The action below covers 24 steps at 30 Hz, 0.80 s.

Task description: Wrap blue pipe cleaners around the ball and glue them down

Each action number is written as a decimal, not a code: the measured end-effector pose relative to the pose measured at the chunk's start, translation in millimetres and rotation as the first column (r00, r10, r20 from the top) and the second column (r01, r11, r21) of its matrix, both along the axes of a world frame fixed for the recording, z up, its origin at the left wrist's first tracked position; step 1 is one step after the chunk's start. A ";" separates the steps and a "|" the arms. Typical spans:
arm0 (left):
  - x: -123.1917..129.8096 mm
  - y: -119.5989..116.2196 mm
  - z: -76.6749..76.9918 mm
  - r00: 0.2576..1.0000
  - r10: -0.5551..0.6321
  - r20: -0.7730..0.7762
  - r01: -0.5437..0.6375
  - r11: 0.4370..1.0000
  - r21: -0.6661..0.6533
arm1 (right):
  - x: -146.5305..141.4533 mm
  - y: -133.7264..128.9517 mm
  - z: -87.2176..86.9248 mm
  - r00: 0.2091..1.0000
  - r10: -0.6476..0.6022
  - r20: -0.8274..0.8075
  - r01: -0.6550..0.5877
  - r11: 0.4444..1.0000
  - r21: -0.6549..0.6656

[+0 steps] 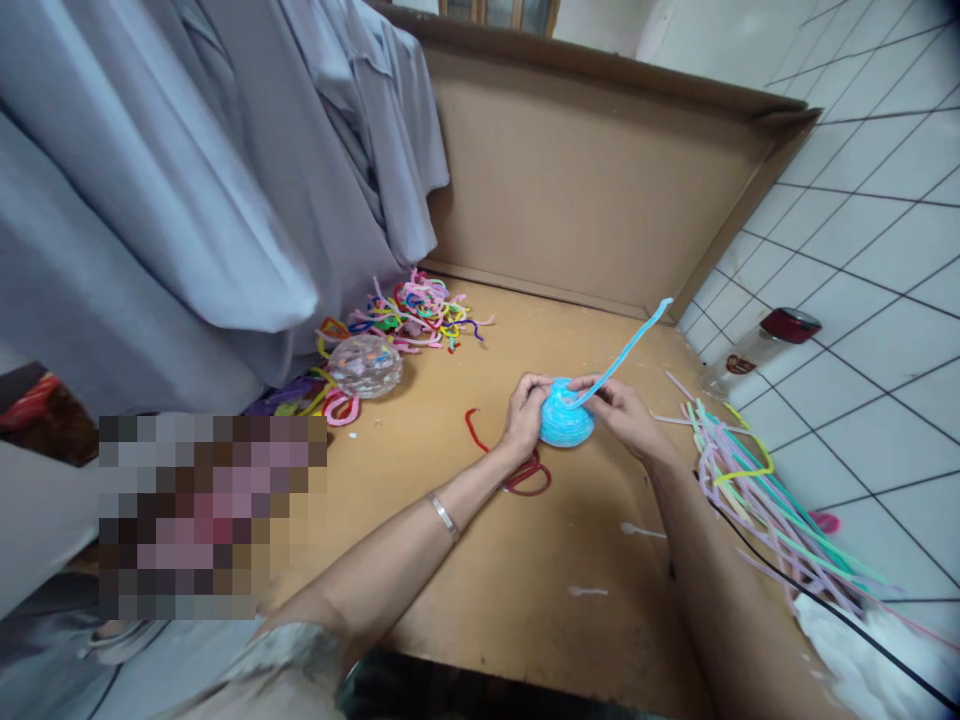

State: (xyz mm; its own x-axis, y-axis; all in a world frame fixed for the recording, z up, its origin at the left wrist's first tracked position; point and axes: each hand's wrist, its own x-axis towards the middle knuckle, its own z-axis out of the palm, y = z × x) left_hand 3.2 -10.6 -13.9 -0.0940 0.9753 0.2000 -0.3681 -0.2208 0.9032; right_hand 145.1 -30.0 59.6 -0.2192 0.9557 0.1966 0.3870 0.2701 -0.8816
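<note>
A blue ball wound from fuzzy cord (566, 425) is held between my two hands above the tan tabletop. My left hand (527, 405) has its fingers closed on the ball's left side. At the upper right of the ball, my right hand (619, 408) pinches it near a loose light-blue strand (634, 352) that sticks up and to the right. Partly hidden behind my left wrist lie red-handled scissors (531, 478), with a short red cord (474, 430) beside them.
Coloured cord pieces (424, 305) are heaped at the back left near a clear speckled ball (366, 366). Long pastel strands (757, 500) and a red-lidded bottle (757, 350) lie right. Grey cloth (225, 180) hangs left; a cardboard panel (585, 180) stands behind.
</note>
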 end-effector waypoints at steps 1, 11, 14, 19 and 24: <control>0.0 0.2 0.1 1.000 -0.006 0.010 0.006 1.000 -0.013 | -1.0 1.4 -2.2 1.000 -0.019 -0.007 0.019 1.000 0.011; -1.9 1.1 4.6 0.997 -0.048 0.055 0.051 0.998 -0.048 | -13.1 0.7 -4.3 0.986 -0.150 -0.068 0.148 0.988 -0.036; -3.4 0.3 7.1 0.998 -0.044 0.047 0.046 0.997 -0.054 | -14.8 0.0 -2.4 0.989 -0.141 -0.047 0.140 0.990 -0.033; -4.7 1.3 7.8 0.996 -0.059 0.067 0.062 0.997 -0.051 | -16.3 -1.3 0.2 0.992 -0.126 -0.010 0.125 0.992 -0.022; -3.7 0.6 6.9 0.990 -0.090 0.106 0.098 0.992 -0.073 | -17.9 -4.0 1.8 0.989 -0.150 -0.020 0.149 0.989 -0.017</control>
State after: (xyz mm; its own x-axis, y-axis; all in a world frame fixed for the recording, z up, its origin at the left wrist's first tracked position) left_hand -0.5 -10.0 -7.0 -0.0169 0.9929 0.1173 -0.4753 -0.1112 0.8728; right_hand 127.1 -34.0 61.4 -0.0696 0.9804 0.1842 0.4033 0.1966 -0.8937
